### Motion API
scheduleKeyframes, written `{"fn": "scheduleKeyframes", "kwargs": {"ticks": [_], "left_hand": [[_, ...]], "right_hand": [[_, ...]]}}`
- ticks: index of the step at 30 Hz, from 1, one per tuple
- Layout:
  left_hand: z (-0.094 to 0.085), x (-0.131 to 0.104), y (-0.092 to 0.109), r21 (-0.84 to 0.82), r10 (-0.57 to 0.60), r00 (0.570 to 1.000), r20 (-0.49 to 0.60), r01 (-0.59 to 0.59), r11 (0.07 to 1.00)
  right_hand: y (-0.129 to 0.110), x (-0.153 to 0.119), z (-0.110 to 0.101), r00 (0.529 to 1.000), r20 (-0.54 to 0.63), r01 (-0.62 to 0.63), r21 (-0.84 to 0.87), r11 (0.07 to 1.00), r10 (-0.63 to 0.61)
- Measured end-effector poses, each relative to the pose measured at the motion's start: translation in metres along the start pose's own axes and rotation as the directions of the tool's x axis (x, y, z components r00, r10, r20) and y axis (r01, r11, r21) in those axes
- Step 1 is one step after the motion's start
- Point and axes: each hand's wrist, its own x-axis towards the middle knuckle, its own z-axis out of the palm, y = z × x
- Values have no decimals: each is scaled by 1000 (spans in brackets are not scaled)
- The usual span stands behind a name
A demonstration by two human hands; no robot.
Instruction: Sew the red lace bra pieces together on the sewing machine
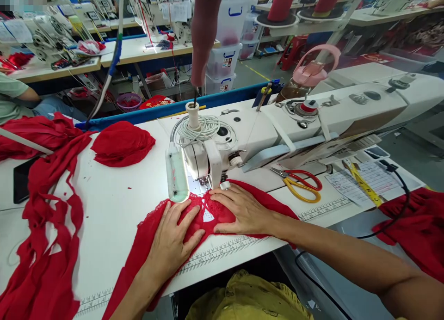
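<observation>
A red lace-trimmed garment (222, 212) lies spread on the white table in front of the sewing machine (255, 130). Its upper edge reaches the presser foot (204, 183), and white shows through a small gap in its middle. My left hand (173, 232) rests flat on the garment's left part, fingers spread. On the right part, close to the presser foot, lies my right hand (241, 209), also with fingers stretched out; a white band is on one finger. Both palms press the cloth down, and neither hand grips it.
Scissors (301, 185) with red and yellow handles lie right of the machine, near a yellow tape measure (364, 183) on paper. A folded red cloth pile (122, 143) and long red strips (52, 218) lie left, beside a phone (24, 181). Another person's arm (26, 94) shows far left.
</observation>
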Motion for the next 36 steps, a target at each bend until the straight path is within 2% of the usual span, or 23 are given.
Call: {"fn": "scheduleKeyframes", "kwargs": {"ticks": [7,19,36], "left_hand": [[0,2,1,-47,-45,999,9,45,998],[1,1,1,-42,-33,999,3,33,999],[-1,0,2,-16,-33,999,-7,33,999]], "right_hand": [[4,-1,-2,999,38,0,10,1000,-1],[2,-1,-4,996,85,-31,32,999,28],[2,0,-3,1000,14,26,51,998,-27]]}}
